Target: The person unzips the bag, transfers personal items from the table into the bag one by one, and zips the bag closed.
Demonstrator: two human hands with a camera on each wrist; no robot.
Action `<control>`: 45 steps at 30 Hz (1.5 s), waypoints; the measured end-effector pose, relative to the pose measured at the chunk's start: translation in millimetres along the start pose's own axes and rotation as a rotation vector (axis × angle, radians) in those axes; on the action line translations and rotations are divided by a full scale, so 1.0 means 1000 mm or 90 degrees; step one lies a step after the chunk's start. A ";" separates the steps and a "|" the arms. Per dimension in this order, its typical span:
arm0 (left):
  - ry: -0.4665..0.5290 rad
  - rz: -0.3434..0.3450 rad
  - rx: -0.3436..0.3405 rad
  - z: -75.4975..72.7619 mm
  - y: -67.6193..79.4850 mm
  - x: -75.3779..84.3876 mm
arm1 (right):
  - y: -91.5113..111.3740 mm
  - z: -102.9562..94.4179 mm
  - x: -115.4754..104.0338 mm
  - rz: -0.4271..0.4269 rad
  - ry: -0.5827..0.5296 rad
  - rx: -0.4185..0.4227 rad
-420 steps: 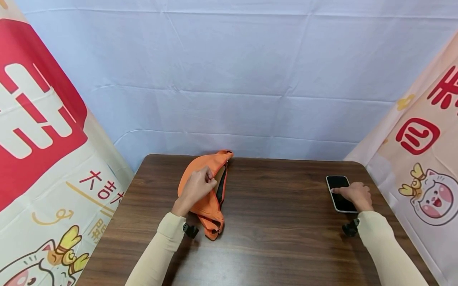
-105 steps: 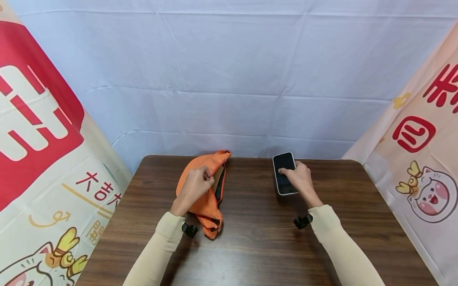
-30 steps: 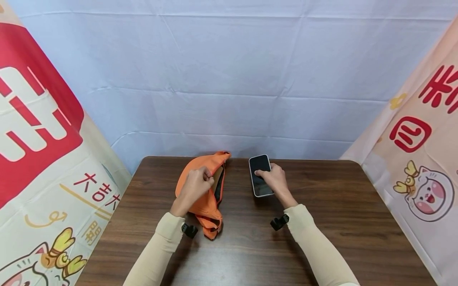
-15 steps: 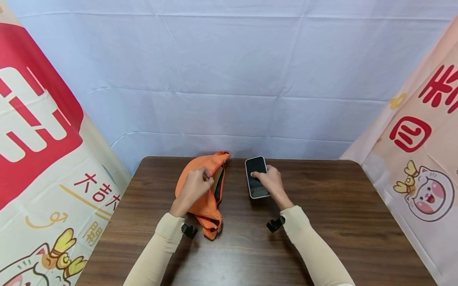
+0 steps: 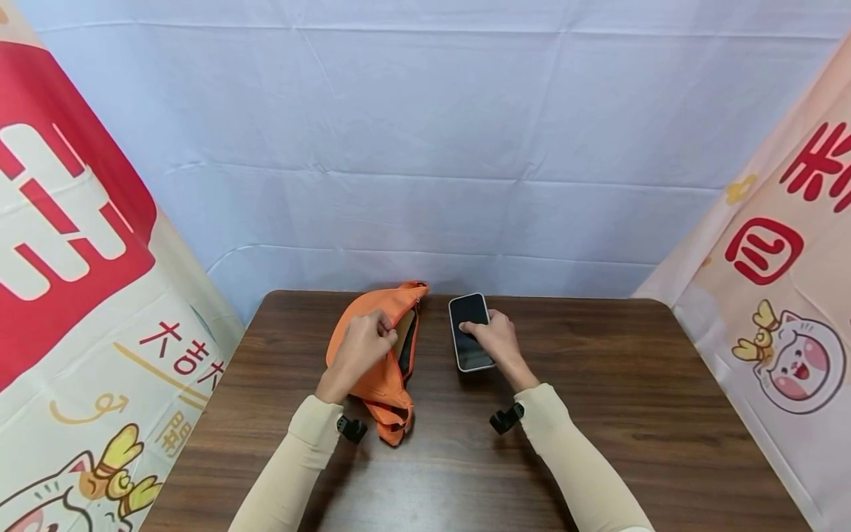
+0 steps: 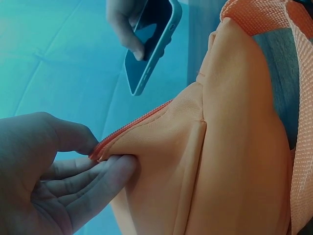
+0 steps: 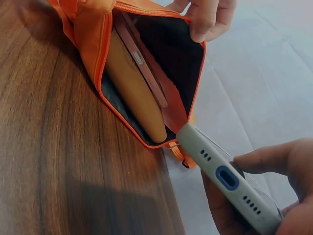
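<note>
An orange waist bag lies on the left part of the table with its zip undone. My left hand pinches the zipped edge of its mouth between thumb and fingers, as the left wrist view shows closely. Inside the mouth, the right wrist view shows a tan leather-like item and a flat pinkish item with a small slot. My right hand holds a phone in a pale case, thumb across its dark screen. The phone is above the table, just right of the bag's mouth and apart from it.
The dark wood table ends at a pale cloth backdrop behind the bag and phone. Printed banners stand at the left and right. The bag's webbing strap hangs by its side.
The phone, earlier lying at the table's right under my right hand, is now lifted and carried left close to the bag. Over the last second it moves slightly farther left. My left hand stays put.
</note>
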State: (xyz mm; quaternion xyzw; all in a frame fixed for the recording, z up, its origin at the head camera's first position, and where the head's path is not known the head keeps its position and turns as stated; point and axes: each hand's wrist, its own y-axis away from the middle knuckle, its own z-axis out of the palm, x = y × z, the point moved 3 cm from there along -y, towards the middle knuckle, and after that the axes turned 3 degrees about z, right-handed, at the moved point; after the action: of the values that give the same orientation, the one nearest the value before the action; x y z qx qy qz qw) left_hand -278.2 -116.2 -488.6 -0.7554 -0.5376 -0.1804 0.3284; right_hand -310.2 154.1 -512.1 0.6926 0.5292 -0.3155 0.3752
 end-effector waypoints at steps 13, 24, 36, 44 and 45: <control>0.000 0.002 -0.001 0.001 0.000 -0.001 | -0.001 0.007 -0.001 -0.016 -0.015 -0.001; 0.001 0.005 -0.002 0.002 -0.001 -0.003 | -0.003 0.016 -0.001 -0.006 -0.006 -0.017; -0.003 0.004 -0.005 0.003 -0.002 -0.005 | -0.005 0.028 -0.005 -0.026 0.012 -0.007; 0.000 -0.001 -0.005 0.002 -0.003 -0.004 | -0.001 0.033 -0.010 -0.024 0.001 -0.016; 0.001 -0.001 -0.005 0.002 -0.003 -0.004 | -0.001 0.034 -0.011 -0.023 -0.001 -0.017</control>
State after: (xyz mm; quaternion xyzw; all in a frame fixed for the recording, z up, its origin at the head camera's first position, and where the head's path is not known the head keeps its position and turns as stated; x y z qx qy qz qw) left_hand -282.3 -116.9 -491.5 -0.7562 -0.5372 -0.1829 0.3258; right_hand -315.5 119.6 -520.9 0.6774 0.5454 -0.3159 0.3793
